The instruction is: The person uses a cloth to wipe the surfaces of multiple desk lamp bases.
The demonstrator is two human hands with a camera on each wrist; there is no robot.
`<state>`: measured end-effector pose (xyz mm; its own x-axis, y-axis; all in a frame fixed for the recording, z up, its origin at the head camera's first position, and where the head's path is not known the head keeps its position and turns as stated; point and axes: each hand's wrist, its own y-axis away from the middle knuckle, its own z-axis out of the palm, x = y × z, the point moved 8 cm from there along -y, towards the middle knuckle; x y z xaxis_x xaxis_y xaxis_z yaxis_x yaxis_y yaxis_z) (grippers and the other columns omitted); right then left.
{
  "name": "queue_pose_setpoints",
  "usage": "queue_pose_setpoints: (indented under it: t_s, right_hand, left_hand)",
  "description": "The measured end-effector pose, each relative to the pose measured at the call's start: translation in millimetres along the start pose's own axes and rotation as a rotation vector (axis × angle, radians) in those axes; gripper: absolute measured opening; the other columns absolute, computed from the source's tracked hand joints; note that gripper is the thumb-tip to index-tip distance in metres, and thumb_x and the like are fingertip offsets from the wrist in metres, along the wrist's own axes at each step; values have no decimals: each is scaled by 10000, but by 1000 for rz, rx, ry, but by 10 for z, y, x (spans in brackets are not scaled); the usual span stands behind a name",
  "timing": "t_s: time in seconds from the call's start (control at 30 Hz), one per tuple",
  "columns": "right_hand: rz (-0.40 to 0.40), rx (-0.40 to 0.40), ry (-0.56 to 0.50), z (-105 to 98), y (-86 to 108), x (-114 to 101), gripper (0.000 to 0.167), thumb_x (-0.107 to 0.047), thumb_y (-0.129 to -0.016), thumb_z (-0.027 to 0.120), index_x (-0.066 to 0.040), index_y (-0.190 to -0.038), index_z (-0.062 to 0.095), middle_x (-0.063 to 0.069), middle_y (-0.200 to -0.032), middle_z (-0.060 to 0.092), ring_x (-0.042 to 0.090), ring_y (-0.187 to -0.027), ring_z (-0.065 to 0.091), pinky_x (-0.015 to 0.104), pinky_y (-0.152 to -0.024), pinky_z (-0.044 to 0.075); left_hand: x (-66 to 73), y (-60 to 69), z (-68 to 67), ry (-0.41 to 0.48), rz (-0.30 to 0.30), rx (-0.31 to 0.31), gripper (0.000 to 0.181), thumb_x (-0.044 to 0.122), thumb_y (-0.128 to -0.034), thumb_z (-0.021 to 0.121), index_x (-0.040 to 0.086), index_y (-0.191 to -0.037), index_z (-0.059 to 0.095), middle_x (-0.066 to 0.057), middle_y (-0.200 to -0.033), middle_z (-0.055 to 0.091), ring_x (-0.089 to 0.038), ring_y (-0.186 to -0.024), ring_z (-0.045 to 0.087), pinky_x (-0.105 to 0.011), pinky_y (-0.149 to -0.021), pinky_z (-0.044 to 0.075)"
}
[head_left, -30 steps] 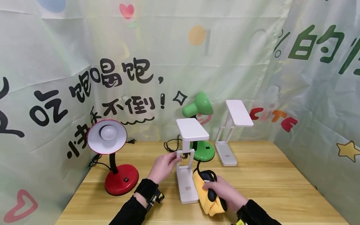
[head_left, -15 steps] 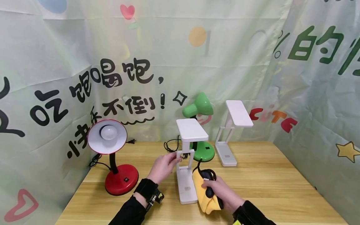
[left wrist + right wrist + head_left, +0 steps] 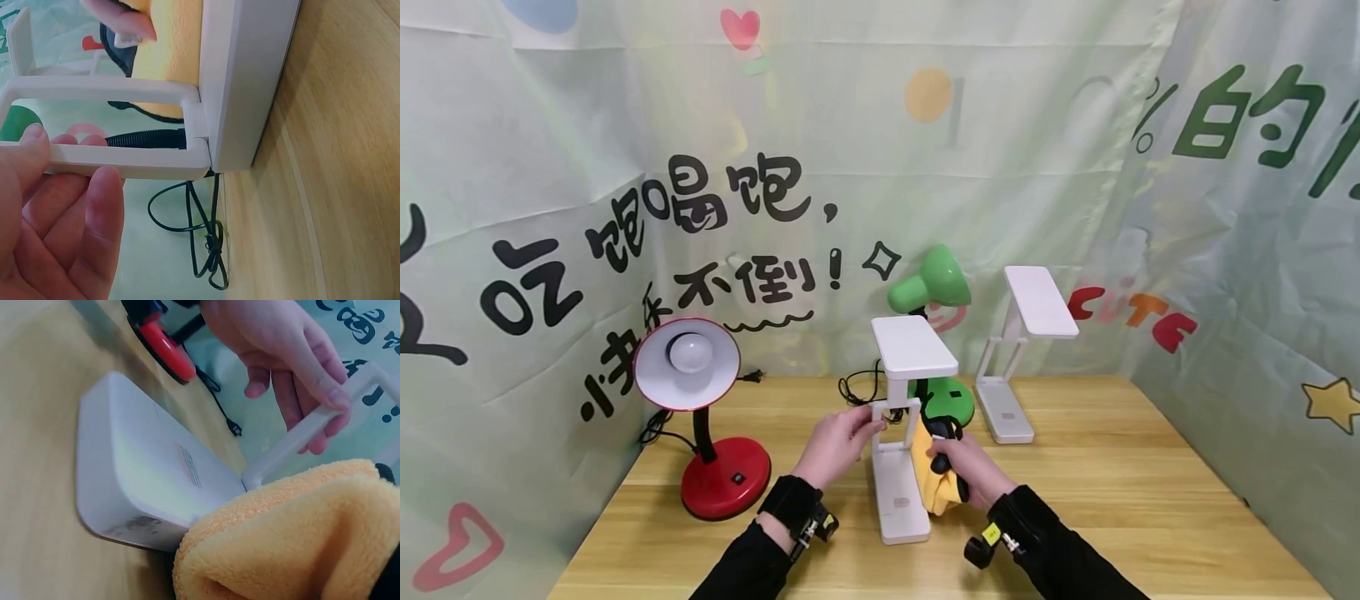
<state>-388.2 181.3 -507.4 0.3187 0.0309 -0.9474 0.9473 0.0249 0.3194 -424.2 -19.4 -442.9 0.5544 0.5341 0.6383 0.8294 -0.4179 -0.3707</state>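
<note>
The near white desk lamp (image 3: 901, 500) stands upright, its flat head above its frame arm. My left hand (image 3: 837, 446) pinches the left bar of that frame between thumb and fingers, as the left wrist view (image 3: 69, 206) also shows. A yellow fluffy cloth item with dark parts (image 3: 934, 487) is gripped by my right hand (image 3: 972, 471), against the right side of the near lamp. In the right wrist view the yellow fabric (image 3: 281, 544) lies against the white base (image 3: 162, 469); my right hand's fingers are hidden there.
A red lamp (image 3: 726, 479) stands at the left, its cord behind it. Behind the near lamp is a green lamp (image 3: 943, 279) with a coiled black cable. A second white lamp (image 3: 1007, 412) stands at the back right. Printed fabric (image 3: 850, 108) hangs around the wooden table.
My right hand has moved up and left with the yellow item, further back along the near lamp's side. My left hand has kept its hold on the frame.
</note>
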Motion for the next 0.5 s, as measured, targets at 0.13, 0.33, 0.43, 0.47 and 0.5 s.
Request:
queue_pose_setpoints:
  t_s: [0.13,0.33,0.43,0.47,0.5]
  right_hand:
    - [1,-5,21,-1,-81,-10,373,-165,-902,583,50,-1190,485,99,-890,601,198,-728,669,338,-657,574]
    - [5,-5,42,-11,-12,22,403,-164,-902,595,50,-1226,487,112,-909,600,209,-747,664,351,-669,577]
    - [-9,-8,57,-22,109,25,449,-164,-902,599,72,-1263,474,127,-934,615,218,-769,678,371,-678,591]
    - [-11,-14,57,-23,159,27,467,-166,-902,600,78,-1278,471,132,-942,622,221,-773,683,379,-681,595]
    - [-12,-23,60,-23,212,32,484,-171,-901,604,85,-1286,464,137,-945,629,224,-771,689,388,-680,600]
  left_hand:
    - [-13,1,-7,6,-9,-2,167,406,-1037,560,285,-1035,675,-31,-840,727,-80,-540,567,-268,-495,475]
    - [-25,6,-7,-10,-10,2,173,405,-1037,559,285,-1052,683,-22,-862,739,-70,-540,561,-259,-502,473]
    - [-16,2,0,-19,-1,2,180,417,-1038,551,288,-1040,677,-33,-850,735,-65,-534,552,-254,-500,464]
    - [-13,0,1,-20,0,2,180,419,-1038,551,289,-1039,676,-37,-841,732,-67,-530,550,-255,-496,462]
    - [-11,-2,0,-18,1,2,177,418,-1038,551,291,-1036,674,-40,-834,729,-70,-527,546,-257,-493,458]
